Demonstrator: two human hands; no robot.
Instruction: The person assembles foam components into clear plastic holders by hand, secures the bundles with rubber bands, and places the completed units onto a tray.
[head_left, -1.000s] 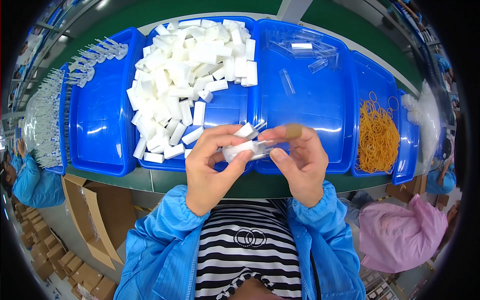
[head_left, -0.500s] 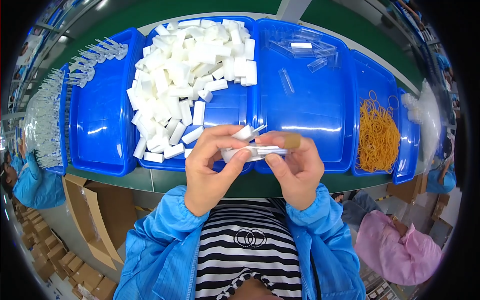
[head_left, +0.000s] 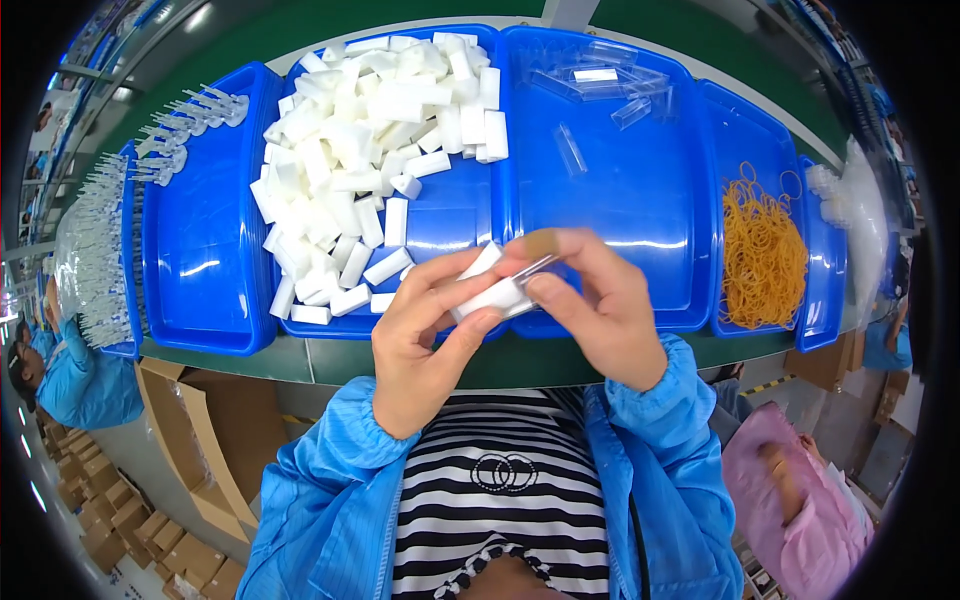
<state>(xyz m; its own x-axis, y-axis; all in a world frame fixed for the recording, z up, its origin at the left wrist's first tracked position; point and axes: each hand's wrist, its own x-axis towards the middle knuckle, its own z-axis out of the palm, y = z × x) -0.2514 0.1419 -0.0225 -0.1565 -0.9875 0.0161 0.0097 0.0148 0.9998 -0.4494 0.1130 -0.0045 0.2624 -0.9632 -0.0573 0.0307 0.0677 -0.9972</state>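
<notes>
In front of my chest, my left hand [head_left: 412,335] is closed round a white foam block [head_left: 500,297], gripping it between thumb and fingers. A second white foam piece [head_left: 482,262] shows beside its fingertips. My right hand [head_left: 612,315] pinches a slim clear plastic piece [head_left: 537,267] at the right end of the block; its far part is hidden by the fingers. A tan wrap covers one right fingertip. Just beyond the hands stand a blue tray [head_left: 450,222] heaped with white foam blocks [head_left: 345,150] and another blue tray [head_left: 610,240] with clear plastic tubes [head_left: 625,85].
On the right, a blue tray [head_left: 735,120] holds a pile of yellow rubber bands [head_left: 762,255]. Clear stemmed parts [head_left: 205,110] lie at the far end of a left tray [head_left: 200,265]. An open cardboard box [head_left: 215,440] stands below the table's left side. Other people sit at both sides.
My right hand has turned and risen slightly at the block's end. The clear piece, level before, now slants upward to the right. My left hand keeps its grip.
</notes>
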